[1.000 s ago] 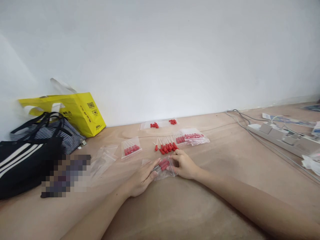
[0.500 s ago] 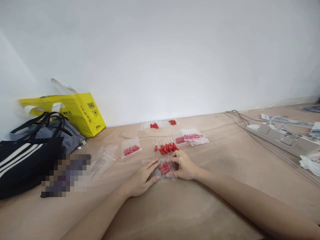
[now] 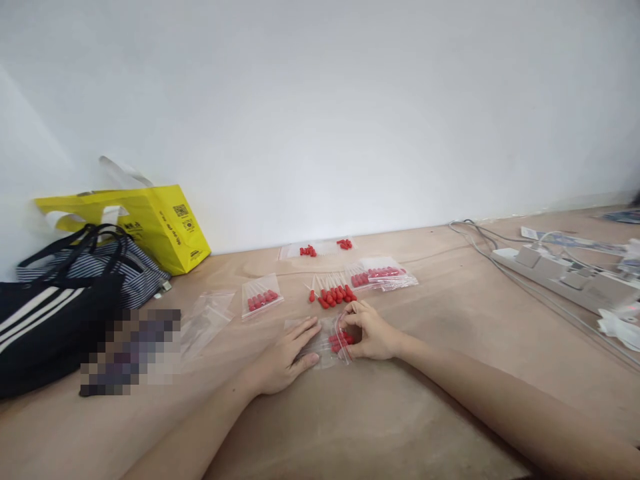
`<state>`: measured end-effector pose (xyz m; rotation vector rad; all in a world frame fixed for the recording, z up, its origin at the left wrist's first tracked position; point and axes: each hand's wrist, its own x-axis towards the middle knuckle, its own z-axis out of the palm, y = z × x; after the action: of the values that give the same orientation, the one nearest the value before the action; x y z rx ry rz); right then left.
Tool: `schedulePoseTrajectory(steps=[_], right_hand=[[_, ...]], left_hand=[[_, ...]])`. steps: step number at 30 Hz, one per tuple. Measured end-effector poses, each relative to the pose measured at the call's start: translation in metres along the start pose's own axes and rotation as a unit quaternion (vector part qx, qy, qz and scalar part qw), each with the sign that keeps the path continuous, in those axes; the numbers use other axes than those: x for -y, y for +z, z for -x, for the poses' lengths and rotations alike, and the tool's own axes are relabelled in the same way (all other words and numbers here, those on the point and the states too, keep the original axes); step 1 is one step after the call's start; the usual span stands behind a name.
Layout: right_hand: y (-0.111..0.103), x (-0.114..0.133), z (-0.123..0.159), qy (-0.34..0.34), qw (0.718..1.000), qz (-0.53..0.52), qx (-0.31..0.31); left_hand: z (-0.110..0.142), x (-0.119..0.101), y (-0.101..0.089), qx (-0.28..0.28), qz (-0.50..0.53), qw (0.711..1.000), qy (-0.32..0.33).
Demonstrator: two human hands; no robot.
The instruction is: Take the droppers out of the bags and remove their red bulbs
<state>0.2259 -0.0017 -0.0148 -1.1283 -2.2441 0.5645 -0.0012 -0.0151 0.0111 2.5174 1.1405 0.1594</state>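
Clear plastic bag (image 3: 326,359) lies on the tabletop (image 3: 450,313) under the flat left hand (image 3: 287,358), red-tipped sticks (image 3: 342,341) at its mouth beside the curled right hand (image 3: 371,333) (grip not determinable); filled bags (image 3: 261,299) lie beyond, a loose pile (image 3: 336,295) remains unbagged

From my end it looks like a home or a small informal workroom; I can't tell which. I see a wooden table (image 3: 475,313) against a white wall (image 3: 375,120), a yellow bag (image 3: 185,233) and black bag (image 3: 55,347) left, a power strip (image 3: 555,285) right.
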Motion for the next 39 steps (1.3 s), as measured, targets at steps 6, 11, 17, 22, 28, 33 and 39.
schedulePoseTrajectory(steps=[6,11,17,22,28,33,39], right_hand=[[-0.013,-0.01,0.003,0.015,0.999,-0.048,0.012],[-0.023,-0.01,0.009,0.017,0.987,-0.139,0.078],[-0.024,-0.011,0.013,-0.004,0.984,-0.169,0.057],[-0.039,-0.034,0.02,0.085,0.941,-0.327,0.019],[-0.072,-0.048,0.02,0.102,0.922,-0.356,-0.112],[-0.066,-0.042,-0.008,0.078,0.905,-0.331,-0.254],[-0.02,-0.021,-0.061,-0.048,0.946,-0.079,-0.311]], left_hand=[[0.001,0.002,0.001,-0.007,-0.021,1.0,-0.002],[0.0,0.003,0.0,0.001,-0.028,1.0,-0.008],[0.004,0.008,-0.003,0.009,-0.023,1.0,-0.012],[0.006,0.014,-0.005,0.001,-0.012,1.0,-0.008],[0.012,0.02,-0.022,0.014,-0.026,0.999,-0.02],[0.015,0.029,-0.032,0.021,-0.004,0.999,-0.025],[-0.004,0.032,-0.023,-0.141,0.219,0.958,-0.12]])
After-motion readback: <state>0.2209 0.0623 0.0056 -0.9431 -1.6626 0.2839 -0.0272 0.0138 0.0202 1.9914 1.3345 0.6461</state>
